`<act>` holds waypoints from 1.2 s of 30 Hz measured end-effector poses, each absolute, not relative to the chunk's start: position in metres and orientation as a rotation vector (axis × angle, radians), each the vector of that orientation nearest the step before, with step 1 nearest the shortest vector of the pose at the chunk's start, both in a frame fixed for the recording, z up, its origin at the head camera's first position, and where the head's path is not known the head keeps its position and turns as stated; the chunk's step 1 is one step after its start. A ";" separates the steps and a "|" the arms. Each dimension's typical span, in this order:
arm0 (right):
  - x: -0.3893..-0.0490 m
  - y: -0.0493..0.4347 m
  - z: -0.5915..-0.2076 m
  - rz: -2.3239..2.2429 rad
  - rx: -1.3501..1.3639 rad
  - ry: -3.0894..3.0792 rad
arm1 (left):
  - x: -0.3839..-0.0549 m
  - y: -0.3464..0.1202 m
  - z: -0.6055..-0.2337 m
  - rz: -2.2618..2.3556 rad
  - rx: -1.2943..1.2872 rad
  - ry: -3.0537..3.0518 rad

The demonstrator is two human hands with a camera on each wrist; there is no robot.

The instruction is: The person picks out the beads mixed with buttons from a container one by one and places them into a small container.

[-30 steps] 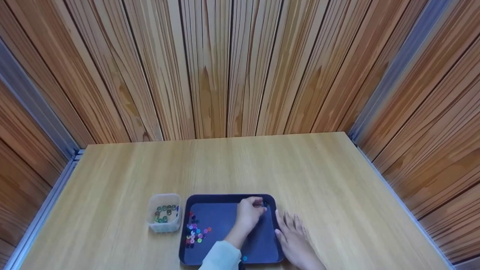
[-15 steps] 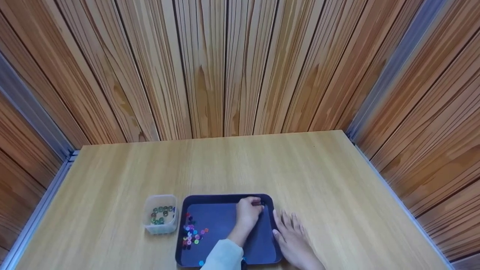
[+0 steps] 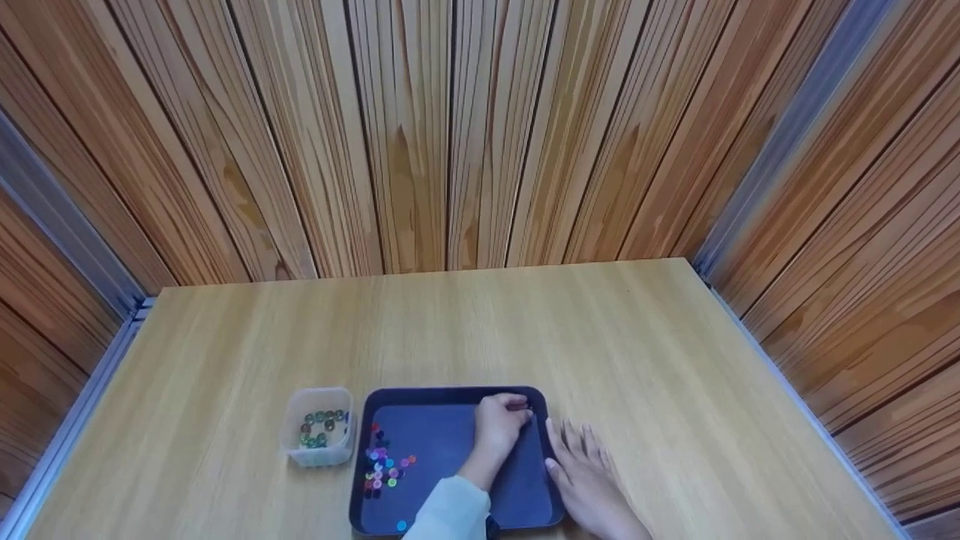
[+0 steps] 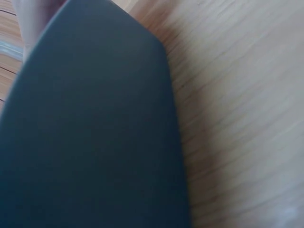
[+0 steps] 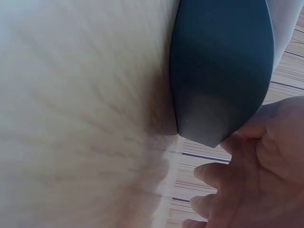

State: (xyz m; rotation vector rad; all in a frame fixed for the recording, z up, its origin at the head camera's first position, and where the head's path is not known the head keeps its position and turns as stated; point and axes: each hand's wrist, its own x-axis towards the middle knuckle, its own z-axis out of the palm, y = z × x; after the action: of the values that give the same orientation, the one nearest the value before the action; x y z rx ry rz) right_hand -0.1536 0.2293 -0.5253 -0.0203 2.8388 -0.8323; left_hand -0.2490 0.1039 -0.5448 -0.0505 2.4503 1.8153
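Observation:
My left hand [image 3: 497,426] reaches over the dark blue tray [image 3: 435,395], fingers and thumb bent toward its far right corner, around a tiny dark spot. What sits between the fingertips is too small to tell. Alongside the tray's right wall lies my right hand [image 3: 589,480], palm down, fingers straight and spread, fingertips right at the rim. Colourful buttons [image 3: 386,472] are scattered over the tray's left part, with a lone blue button [image 3: 402,525] near the front edge. In the right wrist view the right hand [image 5: 266,180] shows spread fingers below the tray's outer wall [image 5: 223,71].
Left of the tray stands a clear plastic box [image 3: 319,456] with several greenish glass beads [image 3: 321,427] in it. Both stand on a wooden table [image 3: 450,330], walled by wood panels [image 3: 420,135]. The left wrist view is mostly tray wall [image 4: 95,118] and tabletop.
The head view has shifted slightly, and a blue button at the tray's front left has come into view beside the sleeve. The hands stay about where they were.

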 end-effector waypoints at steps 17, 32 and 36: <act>-0.156 0.225 -0.525 -0.773 -0.028 2.875 | -0.248 0.105 -0.543 1.670 0.082 2.543; -0.152 0.229 -0.532 -0.828 -0.069 2.936 | -0.239 0.027 -0.496 2.359 -0.192 1.550; -0.155 0.227 -0.532 -0.858 -0.060 2.902 | -0.237 -0.012 -0.483 2.454 -0.230 1.467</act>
State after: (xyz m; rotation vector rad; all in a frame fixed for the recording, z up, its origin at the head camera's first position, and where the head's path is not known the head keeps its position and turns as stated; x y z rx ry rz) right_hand -0.1548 0.2269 -0.5320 -0.0599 2.9022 -0.8576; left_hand -0.2374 -0.0121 -0.4827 -0.2299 1.4666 2.4539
